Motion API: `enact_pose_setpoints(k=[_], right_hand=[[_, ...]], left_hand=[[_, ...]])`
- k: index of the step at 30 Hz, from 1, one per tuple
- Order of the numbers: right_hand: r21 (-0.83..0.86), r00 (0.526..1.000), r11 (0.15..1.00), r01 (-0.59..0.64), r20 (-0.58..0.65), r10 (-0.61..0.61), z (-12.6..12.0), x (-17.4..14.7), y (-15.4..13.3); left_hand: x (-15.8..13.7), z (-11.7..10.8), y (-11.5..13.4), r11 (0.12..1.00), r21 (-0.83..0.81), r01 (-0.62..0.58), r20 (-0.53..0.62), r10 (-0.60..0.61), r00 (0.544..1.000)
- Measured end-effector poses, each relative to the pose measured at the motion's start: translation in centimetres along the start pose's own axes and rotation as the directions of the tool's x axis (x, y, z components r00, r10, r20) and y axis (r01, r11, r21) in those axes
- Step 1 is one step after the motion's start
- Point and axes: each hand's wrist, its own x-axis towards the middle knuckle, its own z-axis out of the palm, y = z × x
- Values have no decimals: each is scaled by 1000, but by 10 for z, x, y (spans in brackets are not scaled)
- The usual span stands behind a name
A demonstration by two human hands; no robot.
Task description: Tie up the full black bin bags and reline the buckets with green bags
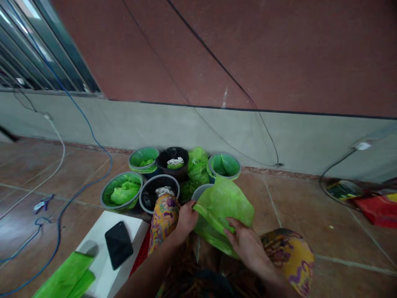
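A thin green plastic bag (228, 198) is spread out between my two hands, over a grey bin (201, 191) that it mostly hides. My left hand (187, 218) pinches the bag's left edge beside the bin's rim. With its fingers closed on the bag's near side, my right hand (243, 240) holds the plastic lower down and to the right. Just left of my left hand stands a bin with a black liner (151, 194) and crumpled white material inside.
Several lined bins, including a green-lined bin (224, 165), stand along the wall. A white box (105, 244) at left carries a black phone (118, 245) and folded green bags (66, 277). A blue cable (83, 188) crosses the floor. A red bag (376, 210) lies far right.
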Motion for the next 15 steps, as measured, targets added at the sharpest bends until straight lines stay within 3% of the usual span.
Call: enact_pose_setpoints(k=[3,7,11,15], right_hand=[[79,985,984,160,-73,-154,4,2,-41],[46,985,989,137,-115,-131,19,14,-64],[25,971,987,159,-186,-152,15,27,-51],[75,918,982,175,-374,-135,-19,36,-25]], left_hand=[[-11,-3,16,998,22,-62,-4,62,998],[-23,-4,27,988,57,-141,-31,143,989],[-29,-7,19,970,136,-204,-85,216,973],[-28,-13,3,968,140,-208,-127,225,966]])
